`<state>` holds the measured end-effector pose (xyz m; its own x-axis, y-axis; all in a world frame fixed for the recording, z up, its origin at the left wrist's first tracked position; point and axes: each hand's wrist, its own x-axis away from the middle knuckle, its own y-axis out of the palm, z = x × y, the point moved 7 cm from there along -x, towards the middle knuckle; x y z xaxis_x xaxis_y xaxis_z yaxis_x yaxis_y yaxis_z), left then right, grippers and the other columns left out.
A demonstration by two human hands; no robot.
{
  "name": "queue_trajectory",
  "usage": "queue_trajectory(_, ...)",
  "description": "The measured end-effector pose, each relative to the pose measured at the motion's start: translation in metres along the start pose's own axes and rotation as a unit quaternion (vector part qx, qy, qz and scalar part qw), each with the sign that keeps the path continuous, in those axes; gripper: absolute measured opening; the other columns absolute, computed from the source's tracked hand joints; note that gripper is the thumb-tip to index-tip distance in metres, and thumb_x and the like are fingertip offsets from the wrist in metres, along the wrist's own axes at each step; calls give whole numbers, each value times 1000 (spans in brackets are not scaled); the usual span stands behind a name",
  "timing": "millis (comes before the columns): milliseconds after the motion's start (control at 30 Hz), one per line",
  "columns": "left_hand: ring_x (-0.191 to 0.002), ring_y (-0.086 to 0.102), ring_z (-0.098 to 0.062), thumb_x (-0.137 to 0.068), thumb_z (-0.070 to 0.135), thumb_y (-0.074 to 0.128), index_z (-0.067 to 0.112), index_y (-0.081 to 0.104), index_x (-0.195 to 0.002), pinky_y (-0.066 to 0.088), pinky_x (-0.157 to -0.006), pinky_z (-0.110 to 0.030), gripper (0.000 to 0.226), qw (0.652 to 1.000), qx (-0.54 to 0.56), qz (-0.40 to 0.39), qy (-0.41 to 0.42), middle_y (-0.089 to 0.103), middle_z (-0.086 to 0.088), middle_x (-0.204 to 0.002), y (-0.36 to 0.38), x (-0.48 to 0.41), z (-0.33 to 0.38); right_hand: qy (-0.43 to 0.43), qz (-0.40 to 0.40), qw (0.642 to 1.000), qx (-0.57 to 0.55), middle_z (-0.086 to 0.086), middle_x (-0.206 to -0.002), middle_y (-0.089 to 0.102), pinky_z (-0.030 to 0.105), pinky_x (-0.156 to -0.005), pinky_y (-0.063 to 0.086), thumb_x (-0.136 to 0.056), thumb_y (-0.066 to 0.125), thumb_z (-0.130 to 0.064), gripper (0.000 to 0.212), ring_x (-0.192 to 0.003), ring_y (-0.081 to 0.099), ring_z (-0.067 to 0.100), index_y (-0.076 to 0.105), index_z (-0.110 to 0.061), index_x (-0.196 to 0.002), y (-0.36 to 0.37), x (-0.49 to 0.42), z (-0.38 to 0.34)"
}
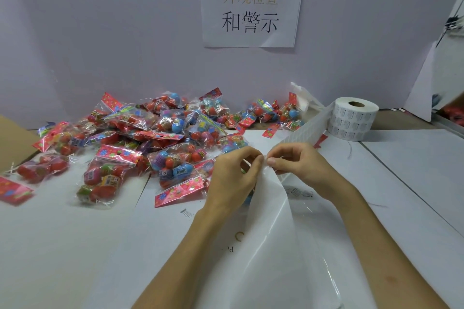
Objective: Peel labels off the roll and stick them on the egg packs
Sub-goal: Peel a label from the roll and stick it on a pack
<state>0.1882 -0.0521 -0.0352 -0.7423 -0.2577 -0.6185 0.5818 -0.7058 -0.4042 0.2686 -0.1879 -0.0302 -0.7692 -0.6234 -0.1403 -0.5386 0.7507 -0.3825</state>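
A white label roll (353, 119) stands at the right rear of the table, and its strip (305, 130) runs down to my hands. My left hand (236, 175) and my right hand (298, 165) meet at the table's middle, fingertips pinching the strip's edge where a label sits. From there the empty glossy backing strip (273, 233) hangs toward me. A heap of clear egg packs (160, 133) with red header cards and coloured eggs spreads over the left and centre. One egg pack (175, 170) lies just left of my left hand.
A purple wall (125, 32) closes the back, with a printed paper sign (251, 4) taped to it. White sheets (401, 170) cover the table. A brown cardboard piece (12, 140) sits at the far left, a white board (424, 88) leans at the right.
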Motion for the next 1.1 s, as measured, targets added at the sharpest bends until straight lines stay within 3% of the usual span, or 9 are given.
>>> queue_trajectory(233,-73,67,-6,-95,11,70,13,77,-100,54,-68,-12,9,998,16,31,-54,68,13,-82,-4,-1,-8,-6,-6,1000,-22,6,-89,74,30,-81,59,-94,69,-8,8,-86,70,22,75,-11,-92,-1,-1,1)
queue_trajectory(333,-65,68,-6,-97,11,67,18,73,-96,56,-63,-14,10,994,51,59,-80,68,13,-74,-10,0,-11,-13,-4,999,-37,4,-84,73,28,-78,57,-94,68,-4,10,-81,69,18,74,-9,-89,-2,-1,0)
queue_trajectory(433,-61,69,-6,-99,13,66,21,71,-94,54,-59,-14,11,982,98,110,-120,69,11,-69,-21,-1,-17,-14,14,998,-51,8,-82,72,35,-79,57,-92,67,-1,9,-78,67,21,73,-5,-87,-7,-2,2)
queue_trajectory(633,-65,73,-17,-99,12,64,27,71,-99,61,-61,-27,16,949,224,124,-185,77,3,-80,-27,-3,-24,-82,119,987,-73,5,-65,63,24,-63,52,-76,66,-15,9,-63,57,13,67,-7,-72,-22,0,-6)
queue_trajectory(767,-68,74,-23,-97,10,68,24,69,-106,61,-60,-28,17,943,250,100,-196,77,-1,-96,-22,-3,-21,-152,209,960,-109,-4,-64,61,22,-65,52,-79,64,-16,9,-65,57,12,65,-11,-72,-36,7,-17)
queue_trajectory(900,-74,75,-21,-92,1,70,28,67,-104,60,-61,-25,30,947,245,82,-191,73,2,-103,-19,-3,-14,-187,231,947,-125,0,-66,64,25,-65,56,-81,62,-12,9,-67,61,17,66,-5,-78,-35,12,-24)
queue_trajectory(1000,-80,75,-18,-90,-2,72,31,67,-103,60,-64,-23,36,950,236,80,-186,72,5,-104,-19,-3,-12,-183,209,958,-77,-3,-72,70,25,-64,57,-86,65,-13,7,-68,68,14,71,-10,-85,-25,10,-24)
queue_trajectory(1100,-84,74,-15,-89,-3,72,32,66,-104,59,-65,-20,39,955,227,78,-176,72,8,-104,-20,-3,-11,-151,199,966,62,-7,-78,72,30,-64,59,-92,72,-19,4,-67,71,14,73,-17,-89,-17,5,-17)
